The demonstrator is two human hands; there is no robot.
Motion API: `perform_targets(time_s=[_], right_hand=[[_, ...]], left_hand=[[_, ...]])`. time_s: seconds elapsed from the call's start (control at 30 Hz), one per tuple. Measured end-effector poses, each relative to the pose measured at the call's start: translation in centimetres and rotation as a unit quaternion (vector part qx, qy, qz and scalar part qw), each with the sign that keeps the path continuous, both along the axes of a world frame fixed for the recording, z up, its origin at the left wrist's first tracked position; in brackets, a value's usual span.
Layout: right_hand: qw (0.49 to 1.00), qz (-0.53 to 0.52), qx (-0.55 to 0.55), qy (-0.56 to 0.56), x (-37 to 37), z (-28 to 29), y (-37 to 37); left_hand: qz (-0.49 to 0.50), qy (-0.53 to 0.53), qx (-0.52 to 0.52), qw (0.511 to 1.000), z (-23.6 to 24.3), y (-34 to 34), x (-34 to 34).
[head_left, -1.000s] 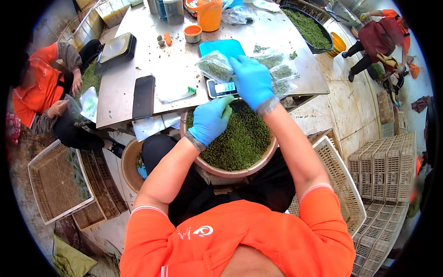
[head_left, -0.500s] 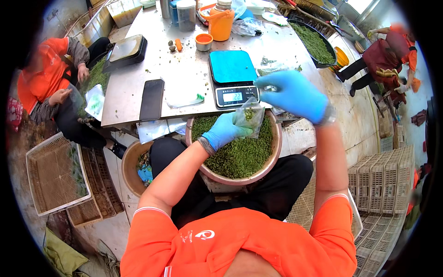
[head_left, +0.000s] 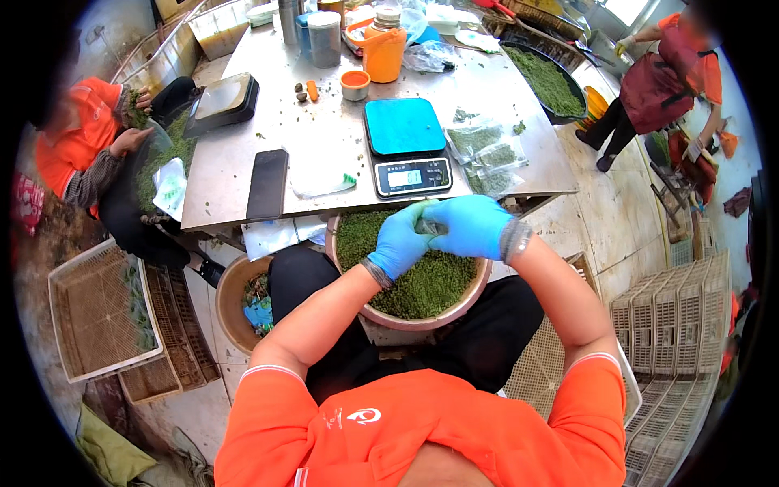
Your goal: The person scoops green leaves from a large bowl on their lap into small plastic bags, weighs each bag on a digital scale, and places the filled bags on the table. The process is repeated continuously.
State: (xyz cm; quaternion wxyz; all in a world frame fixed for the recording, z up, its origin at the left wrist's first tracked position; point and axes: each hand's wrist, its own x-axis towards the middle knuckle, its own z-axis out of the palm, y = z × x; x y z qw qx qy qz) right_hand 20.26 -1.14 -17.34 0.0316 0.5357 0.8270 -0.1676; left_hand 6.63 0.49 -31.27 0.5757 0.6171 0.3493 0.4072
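Over a round basin [head_left: 483, 284] between my knees, my two blue-gloved hands meet. The basin is heaped with small green peppercorn-like berries [head_left: 426, 288]. My left hand [head_left: 402, 241] and my right hand [head_left: 472, 226] pinch a small clear plastic bag [head_left: 431, 228] between them; the fingers cover most of it, so its contents are hidden. Just beyond the hands, at the table's near edge, stands a digital scale [head_left: 412, 174] with a bare blue weighing plate. Filled clear bags [head_left: 491, 154] lie flat to its right.
A phone [head_left: 268, 184] and a flat plastic bag [head_left: 323, 185] rest on the metal table [head_left: 320, 122]. Farther back are an orange pot [head_left: 383, 53] and a second scale [head_left: 223, 99]. Left of my knee sits a tub [head_left: 235, 304]. Crates [head_left: 669, 321] are stacked at right; co-workers stand either side.
My right hand has come down from above the bags beside the scale to join the left at the plastic bag. The left hand has tilted inward, and the scale's reading has dropped.
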Motion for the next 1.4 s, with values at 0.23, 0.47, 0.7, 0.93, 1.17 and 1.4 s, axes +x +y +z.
perform_targets(time_s=[0.23,0.47,0.7,0.93,1.17,1.4], right_hand=[[0.994,-0.018,0.091,0.049,1.7,0.4,-0.8],[0.963,-0.102,0.22,0.121,2.6,2.3,0.5],[0.99,-0.056,0.111,-0.067,0.7,0.1,1.7],[0.98,-0.021,0.125,-0.15,0.7,0.7,1.2],[0.993,0.002,0.117,0.01,-1.9,3.1,-2.2],[0.971,-0.097,0.088,0.202,0.5,2.5,-3.5]], left_hand=[[0.054,0.076,0.07,0.993,0.6,1.1,-0.9],[0.004,0.035,0.02,0.999,1.3,1.4,-1.8],[0.028,0.151,0.088,0.984,2.1,0.3,-1.3],[-0.096,0.064,0.051,0.992,0.1,0.0,-1.1],[0.051,-0.038,0.078,0.995,2.5,-0.1,-2.3],[0.018,0.001,0.116,0.993,3.4,-0.6,-3.0]])
